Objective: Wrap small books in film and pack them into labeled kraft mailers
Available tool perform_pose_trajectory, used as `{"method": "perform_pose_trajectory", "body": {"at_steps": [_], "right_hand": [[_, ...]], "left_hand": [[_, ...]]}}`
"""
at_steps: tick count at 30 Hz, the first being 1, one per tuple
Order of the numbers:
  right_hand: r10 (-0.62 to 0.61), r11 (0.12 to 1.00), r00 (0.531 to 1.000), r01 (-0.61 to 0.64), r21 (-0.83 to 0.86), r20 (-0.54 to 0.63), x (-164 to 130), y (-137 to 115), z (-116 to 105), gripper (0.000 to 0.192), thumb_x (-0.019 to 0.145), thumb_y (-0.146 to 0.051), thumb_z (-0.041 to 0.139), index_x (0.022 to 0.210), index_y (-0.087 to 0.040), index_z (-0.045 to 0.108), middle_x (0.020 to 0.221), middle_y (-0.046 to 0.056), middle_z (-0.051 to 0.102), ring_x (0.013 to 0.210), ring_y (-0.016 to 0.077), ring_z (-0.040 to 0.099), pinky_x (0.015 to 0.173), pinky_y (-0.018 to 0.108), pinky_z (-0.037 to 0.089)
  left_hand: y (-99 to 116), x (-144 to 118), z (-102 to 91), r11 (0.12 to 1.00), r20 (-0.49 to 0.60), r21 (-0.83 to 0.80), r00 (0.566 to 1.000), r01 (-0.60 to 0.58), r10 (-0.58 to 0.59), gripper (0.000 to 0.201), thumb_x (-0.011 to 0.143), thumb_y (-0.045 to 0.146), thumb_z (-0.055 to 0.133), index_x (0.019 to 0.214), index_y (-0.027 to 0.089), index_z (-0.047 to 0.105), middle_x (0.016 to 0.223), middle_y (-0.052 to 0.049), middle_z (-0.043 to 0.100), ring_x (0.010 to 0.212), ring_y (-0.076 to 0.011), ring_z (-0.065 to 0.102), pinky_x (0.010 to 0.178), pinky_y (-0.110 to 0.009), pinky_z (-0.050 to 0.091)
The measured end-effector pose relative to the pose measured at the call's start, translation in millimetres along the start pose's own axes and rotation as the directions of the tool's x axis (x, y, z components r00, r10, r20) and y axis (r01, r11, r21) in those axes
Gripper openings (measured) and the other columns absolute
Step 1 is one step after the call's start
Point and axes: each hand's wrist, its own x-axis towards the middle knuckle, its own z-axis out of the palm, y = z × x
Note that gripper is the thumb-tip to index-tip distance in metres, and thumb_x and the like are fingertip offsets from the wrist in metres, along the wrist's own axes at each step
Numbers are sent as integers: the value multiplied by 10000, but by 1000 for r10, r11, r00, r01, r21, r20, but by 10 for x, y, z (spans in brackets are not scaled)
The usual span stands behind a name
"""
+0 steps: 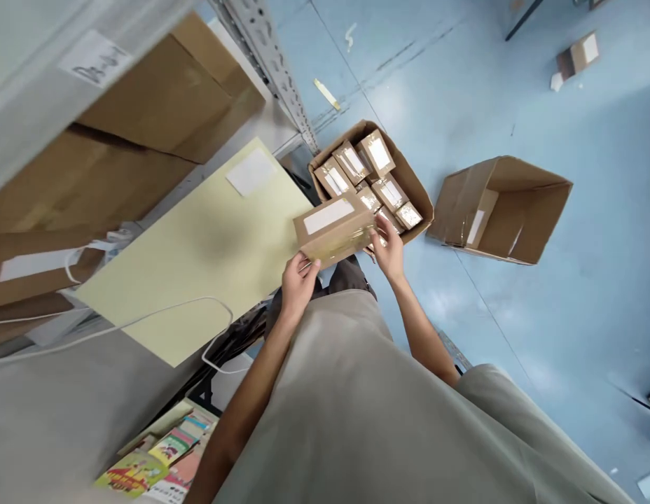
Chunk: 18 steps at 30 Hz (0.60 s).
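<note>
I hold a small brown cardboard parcel (333,227) with a white label and clear tape, one hand at each end. My left hand (298,281) grips its near left corner from below. My right hand (389,246) clasps its right end. Just behind the parcel, an open carton (417,189) on the floor contains several similar taped, labelled parcels.
A pale yellow flat package (199,252) with a white label lies on a shelf at the left, with large brown cartons (162,105) above it and a white cable (146,318). An empty carton (501,210) lies on its side on the blue floor. Colourful booklets (157,458) sit at bottom left.
</note>
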Motion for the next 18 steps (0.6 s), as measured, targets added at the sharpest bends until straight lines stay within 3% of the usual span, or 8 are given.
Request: {"method": "perform_pose_trajectory", "body": {"at_steps": [5, 7, 10, 14, 18], "right_hand": [[235, 972, 939, -222, 80, -251, -198, 549, -706, 829, 1042, -727, 677, 1661, -178, 620, 1688, 220, 647, 1554, 351, 659, 1333, 621, 530], [296, 955, 906, -282, 89, -303, -190, 710, -900, 883, 1011, -731, 682, 1673, -152, 602, 1704, 245, 622, 1574, 369, 639, 1321, 638, 532], [308, 951, 898, -304, 62, -315, -25, 854, -1153, 826, 1013, -685, 672, 1637, -146, 631, 1647, 237, 669, 1564, 350, 635, 1308, 603, 542], [291, 955, 906, -291, 48, -306, 328, 941, -1397, 703, 1012, -601, 678, 1548, -146, 682, 1533, 215, 740, 1492, 312, 668, 1275, 534, 561], [315, 949, 878, -304, 90, -361, 630, 1051, -1477, 626, 963, -547, 705, 1471, -180, 708, 1509, 179, 757, 1380, 284, 723, 1243, 512, 574]], "left_hand": [[88, 353, 988, 964, 256, 188, 957, -186, 135, 592, 946, 382, 857, 1497, 209, 730, 1456, -152, 717, 1365, -319, 755, 1140, -448, 678], [59, 547, 1367, 952, 326, 230, 938, -200, 118, 621, 936, 357, 870, 1518, 200, 721, 1456, -164, 697, 1368, -334, 742, 1142, -469, 673], [4, 806, 1858, 941, 417, 265, 905, -210, 84, 573, 947, 302, 863, 1492, 181, 733, 1453, -185, 699, 1429, -375, 697, 1258, -546, 591], [19, 1036, 2309, 941, 474, 269, 878, -207, 58, 575, 959, 280, 846, 1510, 178, 718, 1479, -191, 730, 1447, -389, 689, 1305, -574, 536], [180, 1314, 2651, 931, 491, 322, 871, -175, -6, 707, 961, 312, 845, 1626, 172, 651, 1610, -201, 697, 1556, -411, 624, 1371, -602, 460]]}}
